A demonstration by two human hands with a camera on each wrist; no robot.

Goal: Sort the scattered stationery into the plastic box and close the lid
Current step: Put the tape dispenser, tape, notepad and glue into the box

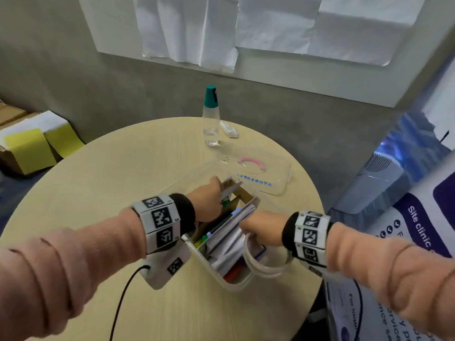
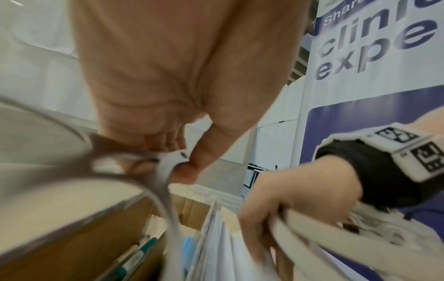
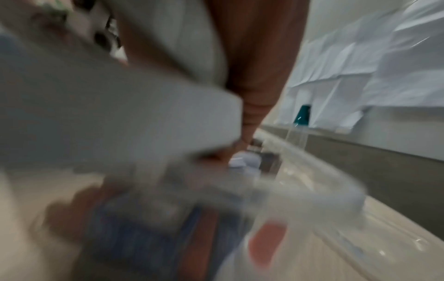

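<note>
A: What is seen nearest, just below the wrists?
B: The clear plastic box (image 1: 234, 284) on the round table (image 1: 98, 168), packed with pens and papers. Something small and grey is pinched by the left hand (image 1: 209, 200) at the far end; the papers (image 1: 229, 239) are gripped by the curled right hand (image 1: 261, 230) at the near end.

A: And the lid?
B: The lid (image 1: 268, 175) is laid flat beyond the box, to the right, long axis across; the right hand is judged nearer

Clear box (image 1: 231, 283) open, stationery (image 1: 221, 239) inside, lid (image 1: 261, 173) beside
</note>
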